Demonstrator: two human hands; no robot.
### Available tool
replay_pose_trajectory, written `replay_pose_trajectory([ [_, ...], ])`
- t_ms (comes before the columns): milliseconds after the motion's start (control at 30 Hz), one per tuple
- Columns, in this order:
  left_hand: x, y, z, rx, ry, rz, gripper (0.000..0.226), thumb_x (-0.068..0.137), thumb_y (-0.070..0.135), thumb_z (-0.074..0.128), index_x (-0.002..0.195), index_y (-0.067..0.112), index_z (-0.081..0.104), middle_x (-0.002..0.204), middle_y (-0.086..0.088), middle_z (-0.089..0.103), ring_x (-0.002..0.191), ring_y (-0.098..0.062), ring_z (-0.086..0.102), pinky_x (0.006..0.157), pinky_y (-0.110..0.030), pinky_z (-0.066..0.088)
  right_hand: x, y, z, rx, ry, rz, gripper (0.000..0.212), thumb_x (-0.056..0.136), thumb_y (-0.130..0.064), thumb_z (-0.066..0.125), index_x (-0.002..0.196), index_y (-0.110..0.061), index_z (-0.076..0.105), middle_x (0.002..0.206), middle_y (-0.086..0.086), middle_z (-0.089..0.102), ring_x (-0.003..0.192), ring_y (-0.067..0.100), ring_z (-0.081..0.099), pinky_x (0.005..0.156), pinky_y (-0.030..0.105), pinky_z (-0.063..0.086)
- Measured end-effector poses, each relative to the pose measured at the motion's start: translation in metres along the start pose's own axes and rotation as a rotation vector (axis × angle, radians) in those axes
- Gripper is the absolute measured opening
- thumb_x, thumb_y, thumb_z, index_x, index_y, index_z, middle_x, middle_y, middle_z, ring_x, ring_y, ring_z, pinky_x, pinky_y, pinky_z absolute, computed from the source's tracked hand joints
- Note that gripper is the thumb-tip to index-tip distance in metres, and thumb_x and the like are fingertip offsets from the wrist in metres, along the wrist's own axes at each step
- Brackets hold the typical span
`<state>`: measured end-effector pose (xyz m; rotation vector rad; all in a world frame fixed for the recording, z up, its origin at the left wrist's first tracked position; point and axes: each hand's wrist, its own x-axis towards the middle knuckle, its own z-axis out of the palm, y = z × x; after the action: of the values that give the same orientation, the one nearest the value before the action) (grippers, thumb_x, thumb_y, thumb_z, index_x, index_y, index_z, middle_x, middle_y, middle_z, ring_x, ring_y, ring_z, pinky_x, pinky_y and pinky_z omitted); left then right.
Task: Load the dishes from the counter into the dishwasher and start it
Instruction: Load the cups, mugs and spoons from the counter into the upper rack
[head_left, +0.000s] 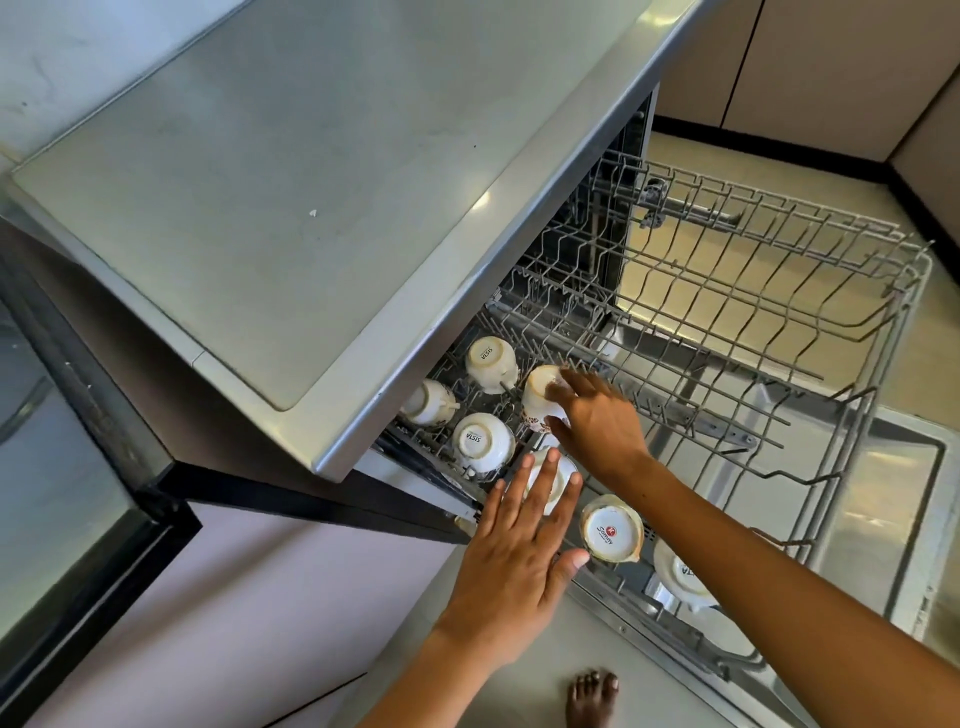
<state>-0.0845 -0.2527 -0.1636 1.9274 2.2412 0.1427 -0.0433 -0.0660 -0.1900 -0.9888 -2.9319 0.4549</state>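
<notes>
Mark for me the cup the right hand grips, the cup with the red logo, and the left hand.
floral cup (540, 397), head view, its side wall
red-logo cup (609, 530), head view, its upturned base
left hand (511, 561), head view, back of hand

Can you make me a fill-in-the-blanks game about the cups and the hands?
1. The cups in the upper rack all sit ____ side up.
2. The right hand holds a cup with a ____ pattern.
3. The left hand lies with ____ fingers over a white cup.
4. The cup with the red logo lies nearest the ____ hand.

Missing words: bottom; flower; straight; left
</notes>
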Motion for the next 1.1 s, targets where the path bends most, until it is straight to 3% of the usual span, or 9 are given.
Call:
replay_pose_trajectory([
  [133, -0.002, 0.001, 0.0, -0.004, -0.008, -0.005, 0.059, 0.101, 0.05, 0.01, 0.153, 0.021, 0.009, 0.16, 0.0, -0.004, 0.146, -0.02, -0.009, 0.115, -0.042, 0.001, -0.019, 0.003, -0.01, 0.055, 0.085, 0.004, 0.037, 0.089, -0.023, 0.061, 0.124, -0.011, 0.058, 0.136, 0.011, 0.051, 0.121, 0.032, 0.051, 0.078, 0.043, 0.053],
  [300, -0.007, 0.005, -0.008, 0.096, 0.021, -0.02, 0.06, 0.102, 0.047, 0.01, 0.149, 0.014, 0.027, 0.158, -0.008, 0.015, 0.146, -0.024, 0.007, 0.114, -0.044, 0.011, -0.062, -0.005, -0.04, 0.16, 0.322, 0.008, 0.015, 0.083, -0.01, 0.067, 0.097, -0.006, 0.071, 0.103, 0.008, 0.067, 0.082, 0.032, 0.066, 0.057, 0.032, 0.051],
  [400, -0.024, 0.018, -0.037, 0.057, 0.106, -0.098, 0.052, 0.102, 0.038, 0.02, 0.143, 0.013, 0.041, 0.154, -0.008, 0.026, 0.144, -0.022, 0.016, 0.115, -0.045, 0.022, -0.096, -0.024, -0.065, 0.234, 0.402, 0.001, 0.01, 0.083, -0.01, 0.066, 0.092, -0.011, 0.071, 0.095, 0.002, 0.068, 0.074, 0.025, 0.066, 0.055, 0.032, 0.053],
  [567, -0.112, 0.051, -0.148, 0.049, 0.265, -0.235, 0.053, 0.1, 0.04, 0.022, 0.139, 0.012, 0.046, 0.153, -0.008, 0.028, 0.143, -0.022, 0.018, 0.117, -0.037, 0.009, -0.169, -0.094, -0.139, 0.408, 0.497, -0.04, 0.01, 0.085, -0.012, 0.063, 0.091, -0.016, 0.071, 0.087, 0.001, 0.071, 0.069, 0.022, 0.066, 0.053, 0.036, 0.055],
  [667, -0.181, 0.054, -0.211, 0.131, 0.347, -0.372, 0.053, 0.097, 0.037, 0.028, 0.129, 0.005, 0.056, 0.146, -0.017, 0.04, 0.138, -0.028, 0.03, 0.109, -0.04, 0.017, -0.205, -0.16, -0.189, 0.506, 0.536, -0.149, 0.013, 0.085, -0.015, 0.061, 0.093, -0.015, 0.07, 0.088, 0.004, 0.071, 0.073, 0.027, 0.067, 0.055, 0.036, 0.054],
  [833, -0.302, 0.048, -0.279, 0.245, 0.439, -0.662, 0.051, 0.09, 0.033, 0.035, 0.122, 0.004, 0.062, 0.144, -0.019, 0.041, 0.135, -0.027, 0.026, 0.109, -0.043, 0.024, -0.235, -0.278, -0.244, 0.695, 0.506, -0.392, 0.02, 0.086, -0.019, 0.058, 0.101, -0.016, 0.07, 0.099, 0.0, 0.071, 0.088, 0.019, 0.067, 0.074, 0.029, 0.051],
  [933, -0.363, 0.039, -0.303, 0.268, 0.548, -0.863, 0.053, 0.097, 0.04, 0.029, 0.122, 0.007, 0.062, 0.144, -0.018, 0.041, 0.136, -0.026, 0.026, 0.109, -0.039, 0.018, -0.238, -0.352, -0.258, 0.763, 0.443, -0.571, 0.021, 0.085, -0.022, 0.056, 0.102, -0.018, 0.068, 0.1, 0.0, 0.07, 0.088, 0.021, 0.067, 0.073, 0.035, 0.055],
  [1000, -0.397, 0.033, -0.314, 0.265, 0.608, -0.965, 0.062, 0.101, 0.045, 0.018, 0.123, 0.009, 0.062, 0.143, -0.018, 0.042, 0.135, -0.027, 0.028, 0.107, -0.037, 0.019, -0.239, -0.395, -0.26, 0.763, 0.418, -0.674, 0.023, 0.084, -0.022, 0.055, 0.101, -0.015, 0.068, 0.099, 0.002, 0.07, 0.089, 0.024, 0.067, 0.075, 0.034, 0.053],
  [1100, -0.448, 0.018, -0.318, 0.265, 0.672, -1.135, 0.062, 0.1, 0.047, 0.018, 0.125, 0.01, 0.061, 0.146, -0.016, 0.039, 0.138, -0.024, 0.025, 0.11, -0.036, 0.016, -0.238, -0.461, -0.255, 0.749, 0.393, -0.815, 0.024, 0.081, -0.02, 0.056, 0.101, -0.015, 0.069, 0.099, 0.002, 0.069, 0.088, 0.023, 0.066, 0.072, 0.03, 0.049],
])
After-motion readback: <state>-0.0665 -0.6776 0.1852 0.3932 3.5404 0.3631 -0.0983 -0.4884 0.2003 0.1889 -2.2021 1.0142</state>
